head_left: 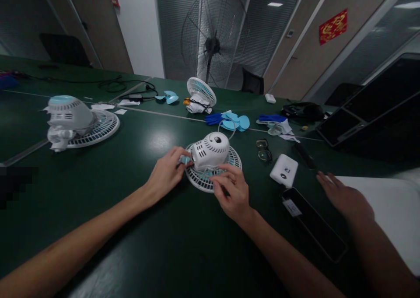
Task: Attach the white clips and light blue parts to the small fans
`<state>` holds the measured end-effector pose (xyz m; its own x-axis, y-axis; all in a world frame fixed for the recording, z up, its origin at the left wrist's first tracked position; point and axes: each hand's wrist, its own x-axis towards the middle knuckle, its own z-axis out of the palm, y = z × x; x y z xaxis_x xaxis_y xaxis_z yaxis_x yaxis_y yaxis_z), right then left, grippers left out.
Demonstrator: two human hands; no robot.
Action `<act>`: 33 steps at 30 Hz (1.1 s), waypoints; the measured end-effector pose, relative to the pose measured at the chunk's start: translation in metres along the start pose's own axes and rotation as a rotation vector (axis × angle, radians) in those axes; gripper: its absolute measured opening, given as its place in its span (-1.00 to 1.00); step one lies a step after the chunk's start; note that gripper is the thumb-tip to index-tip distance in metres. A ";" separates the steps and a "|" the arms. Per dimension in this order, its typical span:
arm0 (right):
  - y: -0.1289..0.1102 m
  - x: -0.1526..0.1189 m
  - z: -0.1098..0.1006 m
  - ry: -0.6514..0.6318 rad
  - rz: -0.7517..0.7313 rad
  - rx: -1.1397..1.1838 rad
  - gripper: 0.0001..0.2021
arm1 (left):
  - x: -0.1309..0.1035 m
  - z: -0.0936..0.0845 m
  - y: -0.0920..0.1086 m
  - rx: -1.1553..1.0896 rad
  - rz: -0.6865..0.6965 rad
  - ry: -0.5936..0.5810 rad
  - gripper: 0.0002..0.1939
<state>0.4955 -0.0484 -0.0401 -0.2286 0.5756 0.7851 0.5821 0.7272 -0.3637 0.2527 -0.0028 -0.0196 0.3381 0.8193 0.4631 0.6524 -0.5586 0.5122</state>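
A small white fan lies face down on the table, its rounded motor housing (211,151) above the round slatted grille (201,183). My left hand (166,169) is closed around a small light-blue piece (185,159) at the left side of the housing; its exact kind is not clear. My right hand (233,191) is at the near right edge of the fan, thumb and fingertips pinched together just over the grille. Whatever those fingertips hold, if anything, is too small to make out. A thin white cord (235,131) loops up behind the housing.
Another fan (70,118) lies at the left, a smaller fan (200,94) behind. Light-blue blades (236,122), blue gloves (214,118), glasses (264,150), a white box (285,170) and a black case (313,223) lie around. Another person's hand (348,201) rests at the right.
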 end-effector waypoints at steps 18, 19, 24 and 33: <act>-0.001 0.007 0.000 -0.171 0.070 0.035 -0.86 | 0.067 -0.089 -0.127 0.369 -0.447 0.179 -0.34; -0.001 0.007 0.001 -0.173 0.072 0.034 -0.87 | 0.062 -0.093 -0.123 0.365 -0.434 0.150 -0.31; -0.002 0.008 0.002 -0.175 0.078 0.041 -0.87 | 0.004 -0.133 -0.117 0.628 -0.327 0.347 -0.35; 0.002 0.007 0.003 -0.193 0.099 0.051 -0.87 | -0.056 -0.184 -0.178 0.815 -0.535 0.388 -0.52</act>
<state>0.4929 -0.0419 -0.0366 -0.3203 0.7027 0.6353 0.5702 0.6786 -0.4630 -0.0075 0.0273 -0.0033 -0.2758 0.7557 0.5940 0.9606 0.2383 0.1429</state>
